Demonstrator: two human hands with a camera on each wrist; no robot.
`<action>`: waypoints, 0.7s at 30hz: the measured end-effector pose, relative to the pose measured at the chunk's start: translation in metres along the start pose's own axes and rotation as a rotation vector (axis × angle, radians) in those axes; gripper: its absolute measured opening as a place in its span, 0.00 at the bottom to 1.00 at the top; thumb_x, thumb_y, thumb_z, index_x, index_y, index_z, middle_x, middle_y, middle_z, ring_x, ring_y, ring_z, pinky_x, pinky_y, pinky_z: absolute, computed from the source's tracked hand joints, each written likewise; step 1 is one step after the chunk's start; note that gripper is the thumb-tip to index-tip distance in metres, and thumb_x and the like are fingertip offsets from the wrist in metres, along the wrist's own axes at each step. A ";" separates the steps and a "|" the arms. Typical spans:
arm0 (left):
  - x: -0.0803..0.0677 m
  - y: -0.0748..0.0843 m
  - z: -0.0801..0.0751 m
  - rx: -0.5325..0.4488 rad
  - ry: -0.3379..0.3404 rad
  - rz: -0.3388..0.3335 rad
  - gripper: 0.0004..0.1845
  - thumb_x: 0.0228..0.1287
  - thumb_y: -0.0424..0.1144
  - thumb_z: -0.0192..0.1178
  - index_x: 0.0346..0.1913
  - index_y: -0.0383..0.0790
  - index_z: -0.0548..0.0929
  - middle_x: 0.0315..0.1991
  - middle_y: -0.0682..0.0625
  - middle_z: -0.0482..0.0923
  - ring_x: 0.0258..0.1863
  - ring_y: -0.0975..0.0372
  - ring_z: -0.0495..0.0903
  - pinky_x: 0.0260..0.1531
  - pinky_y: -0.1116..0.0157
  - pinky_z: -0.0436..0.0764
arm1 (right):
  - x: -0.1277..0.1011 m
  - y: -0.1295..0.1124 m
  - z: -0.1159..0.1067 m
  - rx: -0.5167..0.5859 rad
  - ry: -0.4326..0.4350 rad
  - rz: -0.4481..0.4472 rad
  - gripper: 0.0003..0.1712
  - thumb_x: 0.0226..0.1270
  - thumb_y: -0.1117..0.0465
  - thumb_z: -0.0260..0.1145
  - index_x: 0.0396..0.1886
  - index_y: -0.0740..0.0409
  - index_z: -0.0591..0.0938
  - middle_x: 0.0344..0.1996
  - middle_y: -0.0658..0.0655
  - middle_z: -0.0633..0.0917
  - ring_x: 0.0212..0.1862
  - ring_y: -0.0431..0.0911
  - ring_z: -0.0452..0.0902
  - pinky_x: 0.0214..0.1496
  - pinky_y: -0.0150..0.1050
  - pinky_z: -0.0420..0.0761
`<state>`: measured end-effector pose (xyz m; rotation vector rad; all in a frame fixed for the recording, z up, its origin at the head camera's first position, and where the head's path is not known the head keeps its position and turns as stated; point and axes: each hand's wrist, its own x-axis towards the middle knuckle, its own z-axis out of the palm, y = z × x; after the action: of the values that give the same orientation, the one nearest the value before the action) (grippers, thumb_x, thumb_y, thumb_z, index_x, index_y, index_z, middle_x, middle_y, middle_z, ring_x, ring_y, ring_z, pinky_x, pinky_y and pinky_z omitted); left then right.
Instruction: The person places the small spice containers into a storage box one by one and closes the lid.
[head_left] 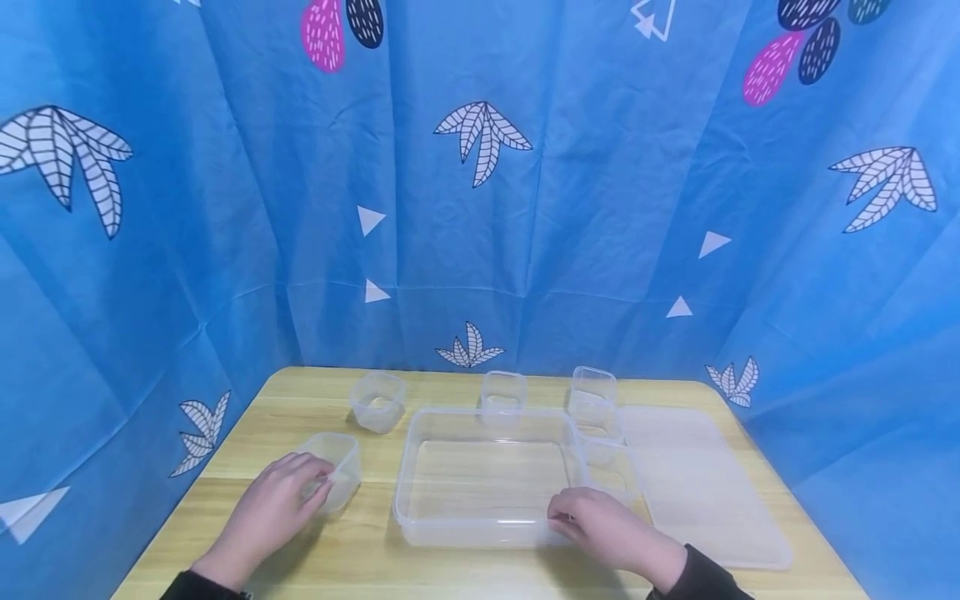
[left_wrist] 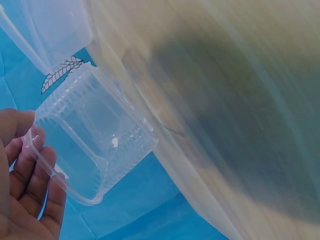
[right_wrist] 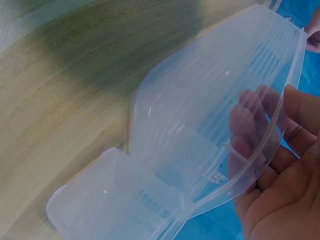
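A: What do we see nearest to us?

B: We see 2 hands at the near edge of a pale wooden counter. The left hand grips a small clear tub, thumb and fingers wrapped round its near side. In the left wrist view the fingers lie against the tub's rim and the tub looks empty.

A: And the right hand?

B: The right hand grips the near right corner of a large clear tray, which sits flat on the counter between the 2 hands. In the right wrist view the fingertips show through the plastic wall, curled over the rim into the tray.

A: What lies beside it?

B: Just right of the tray we see a flat clear lid on the counter. A low clear tub sits between tray and lid, close against the tray's right wall.

A: Farther back?

B: Behind the tray stand 3 more small clear tubs: 1 at back left, 1 in the middle and a taller 1 at back right. Beyond the counter hangs a blue curtain printed with white leaves and triangles.
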<state>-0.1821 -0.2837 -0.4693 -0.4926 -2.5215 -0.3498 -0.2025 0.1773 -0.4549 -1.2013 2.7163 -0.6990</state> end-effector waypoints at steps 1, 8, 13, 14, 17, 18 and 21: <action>0.001 0.001 0.000 -0.002 -0.004 -0.003 0.10 0.52 0.34 0.75 0.37 0.44 0.87 0.34 0.56 0.84 0.35 0.61 0.82 0.36 0.57 0.84 | 0.000 0.000 0.000 -0.002 0.001 -0.001 0.05 0.72 0.61 0.64 0.34 0.50 0.84 0.29 0.38 0.81 0.34 0.29 0.74 0.39 0.33 0.81; 0.008 0.006 -0.003 -0.016 0.001 0.002 0.08 0.54 0.35 0.74 0.37 0.44 0.87 0.35 0.56 0.84 0.37 0.61 0.82 0.38 0.57 0.84 | -0.001 0.002 0.001 -0.002 0.006 -0.001 0.04 0.71 0.61 0.65 0.34 0.49 0.84 0.30 0.37 0.80 0.34 0.29 0.74 0.39 0.33 0.81; 0.014 0.011 -0.007 -0.034 -0.005 -0.003 0.08 0.54 0.34 0.74 0.37 0.45 0.87 0.35 0.56 0.84 0.38 0.60 0.82 0.39 0.56 0.84 | -0.002 0.002 0.002 -0.003 0.005 -0.001 0.04 0.72 0.61 0.65 0.35 0.49 0.84 0.31 0.37 0.82 0.35 0.30 0.75 0.40 0.33 0.82; 0.014 0.012 -0.007 -0.035 -0.010 -0.006 0.08 0.55 0.34 0.74 0.37 0.45 0.87 0.36 0.56 0.84 0.38 0.60 0.83 0.39 0.56 0.84 | -0.002 0.002 0.002 -0.004 0.004 -0.001 0.04 0.72 0.60 0.64 0.36 0.49 0.84 0.31 0.38 0.82 0.36 0.30 0.76 0.40 0.33 0.82; 0.016 0.014 -0.008 -0.042 -0.018 -0.005 0.08 0.55 0.34 0.74 0.38 0.45 0.87 0.36 0.56 0.84 0.38 0.60 0.83 0.41 0.56 0.84 | -0.002 0.001 0.003 -0.007 0.007 -0.003 0.04 0.72 0.60 0.64 0.36 0.49 0.84 0.32 0.38 0.82 0.36 0.31 0.77 0.41 0.34 0.82; 0.017 0.015 -0.008 -0.043 -0.018 -0.002 0.08 0.55 0.34 0.74 0.38 0.45 0.87 0.36 0.56 0.84 0.38 0.60 0.83 0.41 0.56 0.84 | -0.002 0.001 0.002 -0.008 0.010 -0.004 0.04 0.72 0.60 0.64 0.36 0.49 0.85 0.32 0.38 0.83 0.36 0.31 0.77 0.41 0.34 0.82; 0.019 0.016 -0.009 -0.045 -0.008 0.012 0.09 0.54 0.34 0.75 0.37 0.45 0.87 0.36 0.56 0.85 0.38 0.61 0.83 0.40 0.56 0.84 | -0.002 0.001 0.002 -0.016 0.019 -0.004 0.04 0.72 0.60 0.64 0.36 0.50 0.85 0.32 0.37 0.82 0.36 0.31 0.77 0.42 0.34 0.82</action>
<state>-0.1863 -0.2671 -0.4493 -0.5278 -2.5214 -0.4021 -0.2013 0.1788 -0.4574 -1.2095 2.7411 -0.6938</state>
